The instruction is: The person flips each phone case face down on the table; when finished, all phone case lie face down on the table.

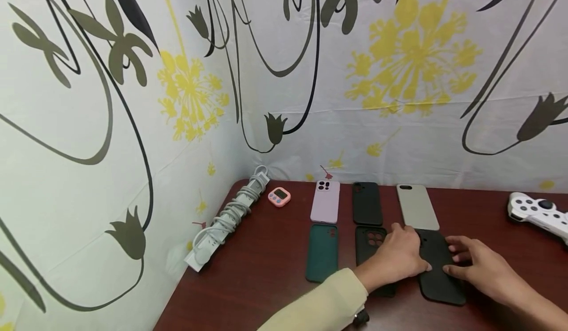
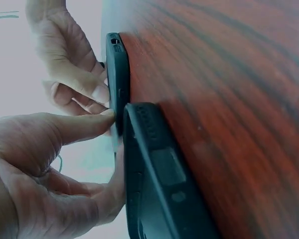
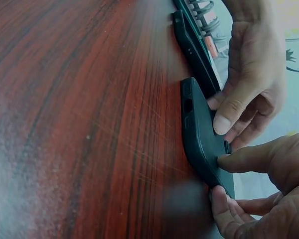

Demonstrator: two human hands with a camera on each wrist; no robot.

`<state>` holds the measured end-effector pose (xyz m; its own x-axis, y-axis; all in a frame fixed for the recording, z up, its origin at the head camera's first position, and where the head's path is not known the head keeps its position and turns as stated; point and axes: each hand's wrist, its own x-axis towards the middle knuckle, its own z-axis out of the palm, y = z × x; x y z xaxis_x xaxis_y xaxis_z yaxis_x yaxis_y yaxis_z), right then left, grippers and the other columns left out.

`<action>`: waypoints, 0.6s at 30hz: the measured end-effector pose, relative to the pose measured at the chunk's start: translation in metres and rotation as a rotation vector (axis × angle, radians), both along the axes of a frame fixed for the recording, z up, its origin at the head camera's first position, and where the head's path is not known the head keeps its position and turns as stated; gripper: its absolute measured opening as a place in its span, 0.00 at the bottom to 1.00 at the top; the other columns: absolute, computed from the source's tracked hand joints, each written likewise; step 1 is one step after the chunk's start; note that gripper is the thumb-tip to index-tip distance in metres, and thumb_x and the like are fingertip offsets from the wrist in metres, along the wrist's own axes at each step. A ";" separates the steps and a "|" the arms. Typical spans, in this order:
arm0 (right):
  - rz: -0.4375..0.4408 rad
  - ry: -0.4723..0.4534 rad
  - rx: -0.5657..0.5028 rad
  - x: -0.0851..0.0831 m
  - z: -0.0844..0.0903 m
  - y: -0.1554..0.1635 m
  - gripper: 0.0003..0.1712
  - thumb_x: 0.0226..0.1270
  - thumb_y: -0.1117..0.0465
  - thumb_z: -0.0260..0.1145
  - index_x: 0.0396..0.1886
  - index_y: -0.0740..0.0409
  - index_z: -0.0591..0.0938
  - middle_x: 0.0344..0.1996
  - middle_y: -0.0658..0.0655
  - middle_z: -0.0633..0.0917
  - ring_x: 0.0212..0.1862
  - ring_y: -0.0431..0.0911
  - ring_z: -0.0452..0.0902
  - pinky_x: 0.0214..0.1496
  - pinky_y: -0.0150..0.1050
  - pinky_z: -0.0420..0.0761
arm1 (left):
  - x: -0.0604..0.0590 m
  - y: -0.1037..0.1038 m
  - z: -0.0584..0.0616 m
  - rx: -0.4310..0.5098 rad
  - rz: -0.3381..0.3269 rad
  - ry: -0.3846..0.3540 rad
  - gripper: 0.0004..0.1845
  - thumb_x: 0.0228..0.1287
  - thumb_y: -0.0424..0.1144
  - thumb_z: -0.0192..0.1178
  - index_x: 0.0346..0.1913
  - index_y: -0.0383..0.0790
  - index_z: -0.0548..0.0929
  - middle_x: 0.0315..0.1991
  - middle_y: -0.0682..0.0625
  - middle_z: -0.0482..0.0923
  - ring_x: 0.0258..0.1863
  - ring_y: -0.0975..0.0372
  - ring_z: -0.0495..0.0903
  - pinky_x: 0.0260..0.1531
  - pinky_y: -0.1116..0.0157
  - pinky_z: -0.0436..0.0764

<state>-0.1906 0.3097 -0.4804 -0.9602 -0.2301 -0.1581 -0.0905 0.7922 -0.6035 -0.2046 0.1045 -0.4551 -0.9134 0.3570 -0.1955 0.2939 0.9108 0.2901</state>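
Observation:
A black phone case (image 1: pixel 440 272) lies back up on the table at the right end of the front row, between the two hands. My left hand (image 1: pixel 396 256) holds its left edge, thumb on the near part and fingers towards the far corner. From the other side, my right hand (image 1: pixel 483 272) pinches the right edge, its thumb (image 3: pixel 239 158) on the back and its fingers curled at the side. Under my left wrist lies another black case (image 1: pixel 363 246) with a camera cutout, partly hidden by the forearm. The left wrist view shows this case's open inner side (image 2: pixel 154 194) close beside the held one.
A dark green case (image 1: pixel 322 254) lies left in the front row. Behind are a lilac case (image 1: pixel 325 202), a black case (image 1: pixel 367 203) and a beige case (image 1: pixel 418 206). A pink timer (image 1: pixel 279 197) and a cord-wrapped power strip (image 1: pixel 228 220) lie left, a white game controller (image 1: pixel 539 215) right.

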 end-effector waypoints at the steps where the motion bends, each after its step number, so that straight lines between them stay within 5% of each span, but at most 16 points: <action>1: -0.004 0.004 0.003 0.001 0.000 0.000 0.47 0.65 0.56 0.79 0.71 0.80 0.67 0.57 0.76 0.81 0.50 0.53 0.85 0.38 0.30 0.79 | 0.000 -0.001 0.001 0.012 -0.003 -0.005 0.32 0.65 0.61 0.73 0.65 0.49 0.78 0.62 0.53 0.75 0.41 0.65 0.85 0.33 0.72 0.83; 9: -0.100 0.123 0.042 0.009 0.004 -0.006 0.45 0.69 0.49 0.76 0.71 0.75 0.70 0.53 0.73 0.80 0.45 0.52 0.85 0.37 0.37 0.80 | -0.003 -0.037 0.020 0.143 -0.005 -0.048 0.38 0.67 0.67 0.67 0.74 0.54 0.73 0.70 0.56 0.73 0.64 0.67 0.78 0.54 0.66 0.85; 12: -0.141 0.171 0.026 0.011 0.007 -0.011 0.45 0.69 0.46 0.75 0.72 0.71 0.69 0.55 0.72 0.79 0.46 0.48 0.84 0.39 0.38 0.80 | -0.005 -0.054 0.023 0.197 -0.019 -0.063 0.43 0.66 0.64 0.69 0.79 0.54 0.67 0.69 0.56 0.74 0.59 0.71 0.80 0.52 0.71 0.83; 18: -0.164 0.315 -0.107 0.015 0.000 -0.033 0.41 0.65 0.56 0.79 0.71 0.69 0.71 0.57 0.71 0.79 0.42 0.15 0.66 0.36 0.24 0.79 | 0.000 -0.083 0.024 0.307 -0.073 -0.094 0.49 0.65 0.58 0.73 0.83 0.58 0.59 0.67 0.58 0.74 0.45 0.78 0.80 0.41 0.74 0.81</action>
